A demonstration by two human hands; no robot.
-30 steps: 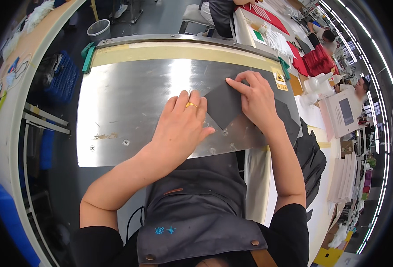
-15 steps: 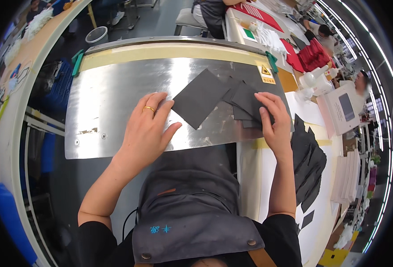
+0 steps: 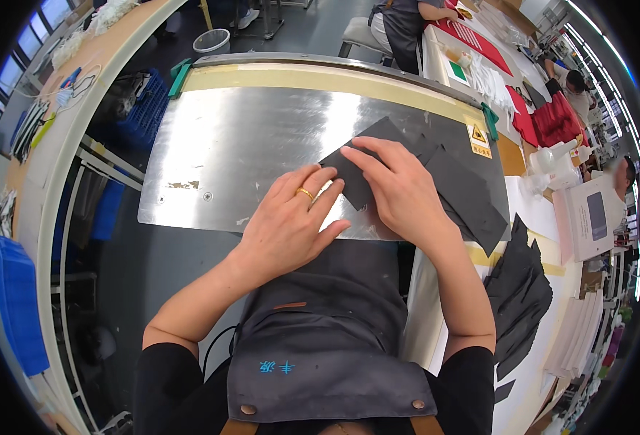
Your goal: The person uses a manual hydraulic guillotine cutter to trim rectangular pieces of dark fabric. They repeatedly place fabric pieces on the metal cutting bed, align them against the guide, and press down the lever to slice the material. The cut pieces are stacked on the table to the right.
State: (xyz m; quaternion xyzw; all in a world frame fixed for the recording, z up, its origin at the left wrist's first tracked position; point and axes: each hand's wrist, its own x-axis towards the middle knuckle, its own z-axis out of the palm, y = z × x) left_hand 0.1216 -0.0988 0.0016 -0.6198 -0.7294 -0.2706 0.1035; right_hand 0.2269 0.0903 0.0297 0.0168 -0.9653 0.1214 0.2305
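Note:
A black rectangular sheet (image 3: 358, 190) lies flat on a shiny metal plate (image 3: 247, 145), partly covered by my hands. My left hand (image 3: 287, 221), with a gold ring, rests at its left corner, fingers stretched and thumb apart. Over the sheet's middle lies my right hand (image 3: 400, 185), its fingers extended and slightly bent. Neither hand has closed round anything. Just right of that hand, several overlapping black pieces (image 3: 468, 192) are fanned out, one reaching over the plate's front edge.
A heap of black pieces (image 3: 519, 304) lies on the white side table at right. Green clamps (image 3: 180, 78) sit at the plate's far corners, with a yellow warning label (image 3: 479, 139) near the right one. A bin (image 3: 211, 42) and a seated co-worker (image 3: 400, 29) are beyond.
My right hand has moved left from the fanned pieces onto the single sheet. One fanned piece now juts out toward me. My left hand stays by the sheet's left corner; the whole view has shifted.

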